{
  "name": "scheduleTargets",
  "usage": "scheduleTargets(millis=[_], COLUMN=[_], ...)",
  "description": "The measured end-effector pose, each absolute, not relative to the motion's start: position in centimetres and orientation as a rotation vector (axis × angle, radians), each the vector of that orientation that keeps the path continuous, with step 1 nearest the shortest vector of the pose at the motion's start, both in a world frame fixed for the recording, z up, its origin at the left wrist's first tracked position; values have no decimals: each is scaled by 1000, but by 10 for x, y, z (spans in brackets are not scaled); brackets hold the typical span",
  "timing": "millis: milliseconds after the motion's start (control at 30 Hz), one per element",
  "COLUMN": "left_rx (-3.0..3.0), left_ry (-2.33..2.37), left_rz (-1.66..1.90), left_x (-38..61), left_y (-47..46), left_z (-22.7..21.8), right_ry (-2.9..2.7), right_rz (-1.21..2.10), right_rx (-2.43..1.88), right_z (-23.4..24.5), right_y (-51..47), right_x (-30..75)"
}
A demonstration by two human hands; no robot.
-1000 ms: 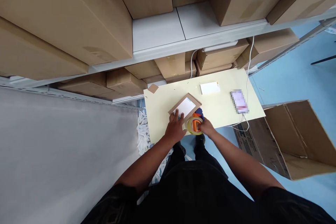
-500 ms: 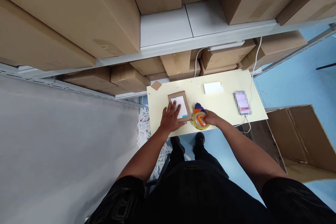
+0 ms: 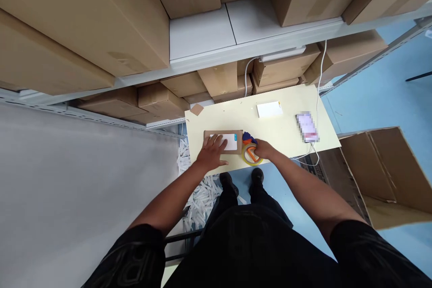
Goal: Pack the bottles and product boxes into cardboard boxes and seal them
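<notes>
On the pale table (image 3: 219, 119) lies a small brown cardboard box (image 3: 239, 142) with a white label (image 3: 231, 141) that has a blue corner. Flat on the label and the box's left part rests my left hand (image 3: 212, 154), its fingers spread. My right hand (image 3: 264, 148) grips a tape dispenser (image 3: 251, 153), orange and blue with a roll of clear yellowish tape. The dispenser's blue end is at the right side of the box; whether they touch I cannot tell. My right fingers are partly hidden behind the dispenser.
Farther back on the table are a white box (image 3: 269, 109), a phone-like device (image 3: 307, 127) with a cable and a cardboard scrap (image 3: 196, 109). Shelves (image 3: 202, 52) of cartons stand behind. An open carton (image 3: 388, 175) is at the right; paper strips (image 3: 202, 198) cover the floor at left.
The small box has been turned about a quarter turn, so its long side now runs left to right. My left hand turned with it. The tape dispenser stays in my right hand.
</notes>
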State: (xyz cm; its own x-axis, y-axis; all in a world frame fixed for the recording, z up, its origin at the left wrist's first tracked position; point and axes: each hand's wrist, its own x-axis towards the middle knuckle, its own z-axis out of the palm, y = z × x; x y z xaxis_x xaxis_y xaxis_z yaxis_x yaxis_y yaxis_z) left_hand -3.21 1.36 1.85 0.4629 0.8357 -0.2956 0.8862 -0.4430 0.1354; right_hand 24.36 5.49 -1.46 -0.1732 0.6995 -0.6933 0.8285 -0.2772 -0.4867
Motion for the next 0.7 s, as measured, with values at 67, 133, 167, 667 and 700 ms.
scheduleTargets(millis=[67,133,167,667,700], left_rx=[2477,2431,2398,2295,2298], left_ry=[1484,1584,1634,1741,1741], left_rz=[-240,-189,-161,-69,-67], left_x=[-45,-45,-42,-28,-28], left_y=[25,31,31,29,29], left_z=[14,8,5,-1,-1], right_ry=[1818,1833,1837,1960,1977], right_rz=[-1423,-1406,-1396,-1161,-1159], right_rx=[1898,1883,1878,1403,1388], right_z=[-12,-9,-7,6,4], right_y=[75,79,75,34,34], right_x=[245,246,249,210,194])
